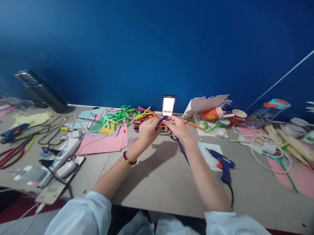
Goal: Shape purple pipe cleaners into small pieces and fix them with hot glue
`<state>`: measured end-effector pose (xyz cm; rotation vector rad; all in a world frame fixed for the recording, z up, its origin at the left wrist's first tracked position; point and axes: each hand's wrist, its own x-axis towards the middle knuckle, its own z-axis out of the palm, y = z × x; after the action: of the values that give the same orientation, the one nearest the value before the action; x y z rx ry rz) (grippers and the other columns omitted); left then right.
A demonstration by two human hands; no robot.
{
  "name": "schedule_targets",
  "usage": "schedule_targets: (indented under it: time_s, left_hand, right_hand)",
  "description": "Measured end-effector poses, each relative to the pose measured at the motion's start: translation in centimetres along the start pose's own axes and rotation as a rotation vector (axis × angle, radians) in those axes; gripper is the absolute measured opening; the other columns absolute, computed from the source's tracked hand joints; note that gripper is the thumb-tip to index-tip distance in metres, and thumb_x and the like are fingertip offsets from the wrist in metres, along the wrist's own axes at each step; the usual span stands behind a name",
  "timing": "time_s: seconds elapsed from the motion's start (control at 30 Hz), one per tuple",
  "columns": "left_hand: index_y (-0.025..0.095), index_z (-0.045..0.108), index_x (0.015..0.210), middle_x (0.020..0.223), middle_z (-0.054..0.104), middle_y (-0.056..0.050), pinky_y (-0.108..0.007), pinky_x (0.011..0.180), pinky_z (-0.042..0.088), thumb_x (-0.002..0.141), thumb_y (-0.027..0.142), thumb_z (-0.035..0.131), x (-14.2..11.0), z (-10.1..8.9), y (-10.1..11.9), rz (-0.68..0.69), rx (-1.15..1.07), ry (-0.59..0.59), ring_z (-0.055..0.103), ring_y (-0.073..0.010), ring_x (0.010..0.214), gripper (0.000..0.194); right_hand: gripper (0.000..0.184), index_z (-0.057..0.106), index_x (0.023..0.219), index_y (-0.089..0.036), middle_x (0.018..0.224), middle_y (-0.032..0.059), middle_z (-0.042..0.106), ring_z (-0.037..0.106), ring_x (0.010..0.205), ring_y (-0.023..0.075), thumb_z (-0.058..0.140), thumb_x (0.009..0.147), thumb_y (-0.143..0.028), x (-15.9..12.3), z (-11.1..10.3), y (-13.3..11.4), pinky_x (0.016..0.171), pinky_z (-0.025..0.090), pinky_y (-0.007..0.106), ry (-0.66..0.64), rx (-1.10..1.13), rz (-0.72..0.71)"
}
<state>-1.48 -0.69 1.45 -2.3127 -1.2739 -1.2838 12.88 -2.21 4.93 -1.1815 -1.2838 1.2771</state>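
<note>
Pinching a blue-purple pipe cleaner (183,152) above the work table (166,187), the left hand (148,131) and right hand (176,128) both grasp it closely together, apparently for keeping it steady, while its long end slants down freely past the right hand.

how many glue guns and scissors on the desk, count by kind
glue guns: 2 (right glue gun, left glue gun)
scissors: 1 (red-handled scissors)
total: 3
</note>
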Motion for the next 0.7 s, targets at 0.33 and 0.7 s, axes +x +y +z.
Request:
schedule_targets:
  time_s: [0.33, 0.7]
  left_hand:
    - [0.015, 0.065, 0.097, 0.079, 0.069, -0.009, -0.024, 0.057, 0.040, 0.091, 0.022, 0.040, -0.4, 0.5, -0.5, 0.071, 0.082, -0.030, 0.063, -0.0160, 0.069, 0.027]
    - [0.016, 0.066, 0.090, 0.077, 0.070, -0.008, -0.023, 0.059, 0.042, 0.087, 0.022, 0.044, -0.1, 0.3, -0.4, -0.078, -0.144, -0.059, 0.063, -0.0153, 0.067, 0.023]
  right_hand:
    - [0.024, 0.053, 0.065, -0.018, 0.042, -0.0056, 0.049, 0.036, 0.034, 0.0054, 0.055, 0.078, -0.038, 0.6, 0.0, 1.1, 0.037, 0.026, 0.018, -0.015, -0.145, -0.044]
    - [0.022, 0.051, 0.064, -0.019, 0.044, -0.0057, 0.047, 0.039, 0.040, 0.0073, 0.053, 0.079, -0.035, 0.7, 0.1, 1.6, 0.041, 0.028, 0.020, -0.009, -0.197, -0.180]
